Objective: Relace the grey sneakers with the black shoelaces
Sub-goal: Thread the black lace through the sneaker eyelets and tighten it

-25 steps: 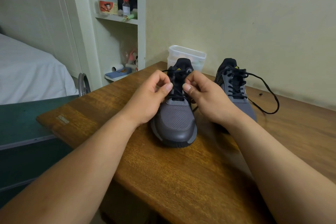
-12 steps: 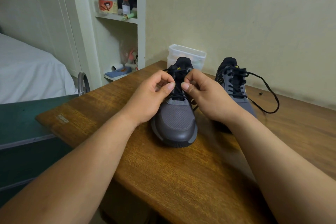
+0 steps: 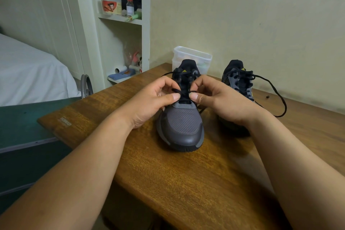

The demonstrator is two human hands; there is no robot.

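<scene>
Centre of the frame, the grey mesh sneaker (image 3: 182, 123) sits on the brown wooden bench (image 3: 186, 177), toe toward the camera. The left hand (image 3: 149, 102) pinches one strand of its black shoelace (image 3: 175, 90) between thumb and curled fingers, the right hand (image 3: 220, 99) pinches the other, both just above the tongue. To the right, the second grey sneaker (image 3: 240, 82) trails a loose black lace (image 3: 280, 99) across the bench.

matt mesh sneaker (image 3: 183, 121) on glossy wooden table (image 3: 186, 179).
</scene>
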